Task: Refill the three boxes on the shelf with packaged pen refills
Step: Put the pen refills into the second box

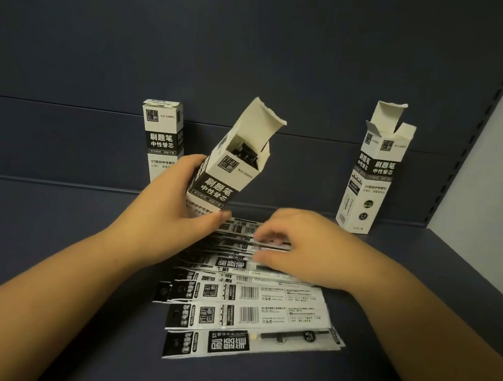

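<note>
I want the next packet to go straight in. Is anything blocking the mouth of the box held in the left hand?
Nothing visible blocks it. The tilted box in the left hand has its top flap folded back, and dark refills already sit inside, leaving space.

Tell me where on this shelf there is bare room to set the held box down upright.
Bare shelf lies left of the left hand, in front of the closed box. A smaller bare strip lies between the right hand and the open box. The middle is crowded: refill packets cover it, under the tilted box.
</note>
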{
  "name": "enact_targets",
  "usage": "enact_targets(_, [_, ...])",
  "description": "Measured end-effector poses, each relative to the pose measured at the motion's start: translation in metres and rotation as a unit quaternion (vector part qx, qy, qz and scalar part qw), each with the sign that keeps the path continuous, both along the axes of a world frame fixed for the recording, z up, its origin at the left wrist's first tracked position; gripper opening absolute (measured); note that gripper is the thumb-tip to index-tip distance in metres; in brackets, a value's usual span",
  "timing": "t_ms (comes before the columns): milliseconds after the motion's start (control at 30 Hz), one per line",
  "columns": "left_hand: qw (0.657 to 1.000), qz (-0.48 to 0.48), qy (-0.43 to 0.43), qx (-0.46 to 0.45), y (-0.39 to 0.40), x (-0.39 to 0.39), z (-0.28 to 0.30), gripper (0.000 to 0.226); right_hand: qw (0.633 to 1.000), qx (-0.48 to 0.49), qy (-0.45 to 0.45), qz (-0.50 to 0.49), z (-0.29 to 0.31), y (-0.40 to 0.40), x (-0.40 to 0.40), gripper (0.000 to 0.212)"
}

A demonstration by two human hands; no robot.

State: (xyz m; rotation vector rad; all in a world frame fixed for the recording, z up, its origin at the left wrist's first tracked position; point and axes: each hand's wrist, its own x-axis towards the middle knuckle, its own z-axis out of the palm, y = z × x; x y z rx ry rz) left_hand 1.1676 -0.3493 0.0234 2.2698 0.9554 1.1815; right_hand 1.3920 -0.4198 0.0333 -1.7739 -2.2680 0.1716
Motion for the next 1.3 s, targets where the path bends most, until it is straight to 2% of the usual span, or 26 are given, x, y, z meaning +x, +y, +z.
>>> enact_targets(100, [1.000,0.003,0.002,0.000,0.000,0.000,0.000,0.067,0.999,-0.028,-0.013,0.023,-0.002,0.000,-0.001,0.034])
enact_targets(333, [1.000,0.002,0.010,0.003,0.000,0.000,0.002,0.066,1.000,-0.011,-0.016,0.021,-0.006,0.002,-0.001,0.023])
enact_targets(500, [1.000,0.003,0.006,-0.007,0.000,-0.001,0.002,0.064,0.999,-0.033,-0.024,0.014,-0.011,0.005,-0.001,0.036])
enact_targets(600, [1.000,0.002,0.010,-0.008,0.000,-0.001,0.002,0.065,0.999,-0.039,-0.031,0.021,-0.010,0.005,-0.002,0.034])
enact_targets(800, [1.000,0.004,0.009,-0.012,-0.001,0.000,0.003,0.064,0.998,-0.006,-0.055,0.023,-0.006,0.003,-0.001,0.026])
enact_targets(1067, [1.000,0.002,0.013,-0.006,0.000,0.000,0.002,0.064,0.999,0.008,-0.038,0.022,-0.009,0.004,-0.001,0.024])
enact_targets(1300, [1.000,0.000,0.012,-0.011,0.000,-0.002,0.001,0.066,0.997,0.031,-0.070,0.011,-0.006,-0.001,-0.005,0.018])
